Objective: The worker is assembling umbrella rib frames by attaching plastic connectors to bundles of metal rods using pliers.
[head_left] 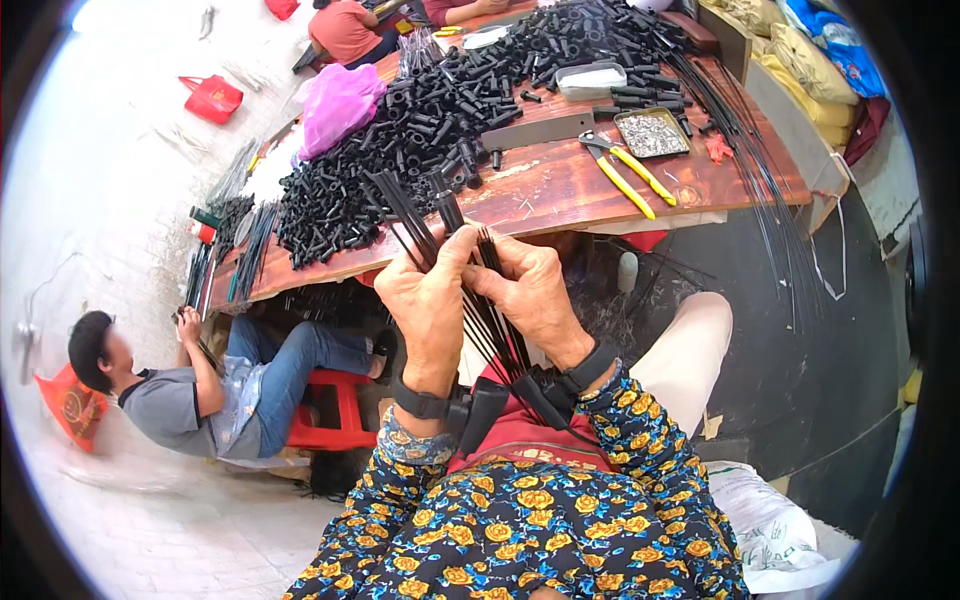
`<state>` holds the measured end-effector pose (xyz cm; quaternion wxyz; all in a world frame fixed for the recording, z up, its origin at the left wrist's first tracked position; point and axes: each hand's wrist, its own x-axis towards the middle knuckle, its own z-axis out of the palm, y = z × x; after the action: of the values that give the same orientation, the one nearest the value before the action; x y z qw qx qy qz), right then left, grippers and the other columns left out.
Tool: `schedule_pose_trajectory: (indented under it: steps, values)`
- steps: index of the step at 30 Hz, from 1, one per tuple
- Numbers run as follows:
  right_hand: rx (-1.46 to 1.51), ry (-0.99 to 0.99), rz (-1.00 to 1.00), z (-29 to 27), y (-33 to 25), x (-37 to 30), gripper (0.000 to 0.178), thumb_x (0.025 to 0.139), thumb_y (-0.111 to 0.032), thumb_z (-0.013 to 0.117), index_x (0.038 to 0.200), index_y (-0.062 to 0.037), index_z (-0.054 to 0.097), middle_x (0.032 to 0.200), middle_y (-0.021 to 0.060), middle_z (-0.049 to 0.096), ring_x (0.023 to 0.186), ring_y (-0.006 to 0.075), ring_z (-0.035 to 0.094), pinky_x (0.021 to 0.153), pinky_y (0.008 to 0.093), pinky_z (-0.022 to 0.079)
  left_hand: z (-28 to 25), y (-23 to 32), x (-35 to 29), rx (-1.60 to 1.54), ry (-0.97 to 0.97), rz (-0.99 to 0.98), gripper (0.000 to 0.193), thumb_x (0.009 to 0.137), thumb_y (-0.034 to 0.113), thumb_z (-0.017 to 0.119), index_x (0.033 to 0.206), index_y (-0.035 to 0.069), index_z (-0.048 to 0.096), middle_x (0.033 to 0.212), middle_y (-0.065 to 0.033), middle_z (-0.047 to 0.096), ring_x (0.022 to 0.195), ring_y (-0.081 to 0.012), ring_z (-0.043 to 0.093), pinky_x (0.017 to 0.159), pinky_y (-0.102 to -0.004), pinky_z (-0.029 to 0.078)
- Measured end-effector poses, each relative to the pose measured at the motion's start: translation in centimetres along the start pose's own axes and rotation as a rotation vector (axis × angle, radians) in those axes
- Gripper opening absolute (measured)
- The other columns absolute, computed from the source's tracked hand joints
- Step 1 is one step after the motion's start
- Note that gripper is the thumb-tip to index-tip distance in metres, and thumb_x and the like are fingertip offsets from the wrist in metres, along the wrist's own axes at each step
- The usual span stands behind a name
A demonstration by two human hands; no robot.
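Observation:
Both hands are in front of the table's near edge, close together, gripping a bundle of thin black rods (490,335). My left hand (430,300) is closed round part of the bundle, and its rods fan out up and to the left. A thicker black tubular piece (450,210) sticks up just above its fingers. My right hand (535,300) is closed too, its thumb and fingers pinching rods beside the left thumb. Rod tips show between the hands. The lower ends run down toward my lap. Dark straps with black blocks are on both wrists.
A heap of short black tubes (430,110) covers much of the wooden table (560,200). Yellow-handled pliers (630,172), a tray of small metal parts (652,133), and a flat metal bar (537,131) lie right. Long rods (765,200) overhang the right edge. A seated co-worker (180,400) is at left.

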<state>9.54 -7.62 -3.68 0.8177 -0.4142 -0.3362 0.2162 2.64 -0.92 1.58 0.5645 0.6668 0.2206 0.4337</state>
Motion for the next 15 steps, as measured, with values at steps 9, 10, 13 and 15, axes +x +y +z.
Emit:
schedule_pose_trajectory:
  steps: [9, 10, 13, 15]
  values:
    - [-0.051, 0.200, 0.161, -0.8, -0.3, -1.0, 0.037, 0.079, -0.008, 0.077, 0.110, 0.0045, 0.062, 0.080, 0.0060, 0.069, 0.067, 0.0075, 0.061, 0.059, 0.0234, 0.051, 0.4, -1.6, 0.8, -0.326, 0.008, -0.114, 0.015, 0.084, -0.002, 0.070, 0.099, -0.002, 0.067, 0.089, -0.0052, 0.069, 0.075, -0.0105, 0.064, 0.067, -0.0232, 0.052]
    - [-0.014, 0.234, 0.091, -0.7, 0.5, -1.0, 0.024, 0.080, -0.012, 0.077, 0.095, 0.0039, 0.066, 0.072, 0.0050, 0.067, 0.062, 0.0067, 0.059, 0.054, 0.0242, 0.048, 0.3, -1.6, 0.8, -0.321, -0.014, -0.122, 0.013, 0.086, 0.001, 0.069, 0.099, -0.001, 0.065, 0.088, -0.0062, 0.068, 0.074, -0.0136, 0.066, 0.066, -0.0245, 0.054]
    - [-0.221, 0.191, 0.073, -1.0, -0.3, -1.2, 0.020, 0.082, -0.015, 0.076, 0.078, 0.0024, 0.068, 0.063, 0.0034, 0.065, 0.059, 0.0049, 0.056, 0.050, 0.0250, 0.044, 0.1, -1.8, 0.6, -0.362, -0.034, -0.159, 0.012, 0.087, 0.002, 0.068, 0.099, 0.000, 0.065, 0.089, -0.0059, 0.068, 0.076, -0.0139, 0.066, 0.066, -0.0249, 0.054]
    - [-0.235, 0.196, 0.056, -0.9, -0.6, -1.0, 0.027, 0.084, -0.017, 0.075, 0.067, 0.0013, 0.066, 0.058, 0.0010, 0.062, 0.056, 0.0038, 0.052, 0.048, 0.0245, 0.040, 0.0, -1.7, 0.5, -0.405, -0.035, -0.186, 0.014, 0.086, 0.001, 0.069, 0.099, -0.001, 0.067, 0.090, -0.0045, 0.068, 0.077, -0.0111, 0.064, 0.068, -0.0241, 0.052]
